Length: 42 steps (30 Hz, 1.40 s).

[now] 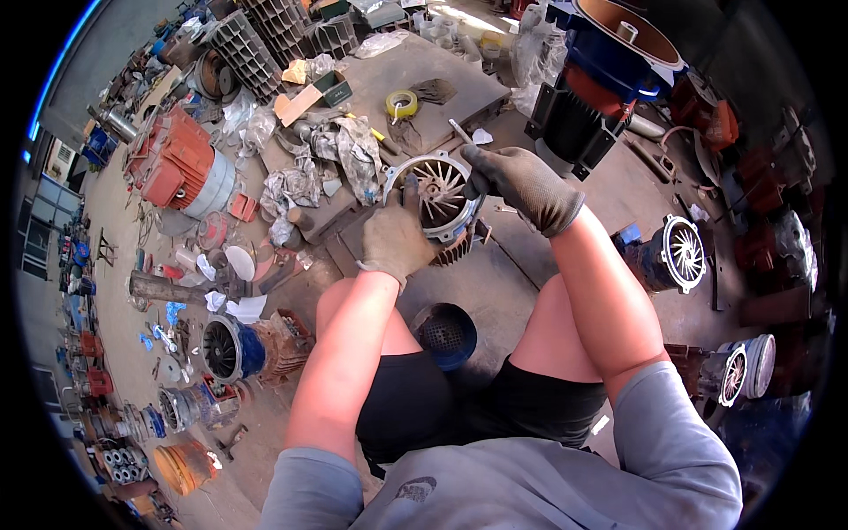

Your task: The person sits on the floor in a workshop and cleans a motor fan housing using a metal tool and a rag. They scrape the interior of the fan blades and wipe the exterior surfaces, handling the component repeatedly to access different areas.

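An electric motor [465, 254] stands in front of me on end, its bladed fan wheel [439, 190] facing up inside a round metal rim. My left hand [395, 237], in a grey work glove, grips the motor's near-left side, one finger reaching up over the rim toward the blades. At the far-right side of the rim, my gloved right hand [527, 184] is closed around a slim metal tool [458, 132]. One end of that tool sticks out above the fingers; its other end and exact kind are hidden by the hand.
A metal work surface [380, 66] ahead carries a yellow tape roll [402, 104] and crumpled rags [349, 155]. A blue-and-black motor [587, 97] stands far right, a red motor [177, 159] at left. Between my legs sits a dark round bucket [446, 336]. More motors [682, 253] flank me.
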{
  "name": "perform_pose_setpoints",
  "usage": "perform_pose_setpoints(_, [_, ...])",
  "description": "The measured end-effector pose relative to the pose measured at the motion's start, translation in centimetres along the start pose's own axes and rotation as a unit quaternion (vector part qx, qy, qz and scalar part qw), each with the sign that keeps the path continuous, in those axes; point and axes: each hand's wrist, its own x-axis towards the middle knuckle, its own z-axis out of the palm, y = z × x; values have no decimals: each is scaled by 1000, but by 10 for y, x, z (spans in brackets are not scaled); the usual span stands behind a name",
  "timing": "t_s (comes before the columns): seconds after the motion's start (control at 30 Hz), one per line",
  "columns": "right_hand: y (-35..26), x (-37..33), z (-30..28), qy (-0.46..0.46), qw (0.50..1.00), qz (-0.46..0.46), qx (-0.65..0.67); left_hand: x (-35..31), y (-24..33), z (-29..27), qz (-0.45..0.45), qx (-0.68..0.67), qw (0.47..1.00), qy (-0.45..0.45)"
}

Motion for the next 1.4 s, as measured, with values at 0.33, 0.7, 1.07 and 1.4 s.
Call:
perform_pose_setpoints(0.33, [37,59,-51,-64,942,-285,-163,-6,48,32,-82,-42,987,129])
perform_pose_setpoints(0.7, [46,-4,-67,56,949,-274,148,-6,80,20,-162,20,985,61])
perform_pose_setpoints(1.07, [34,-34,-62,-89,963,-67,245,47,36,-65,108,-7,990,90])
perform_pose_setpoints(1.4, [31,-40,-23,-169,951,-96,241,90,-8,7,58,-15,992,-108])
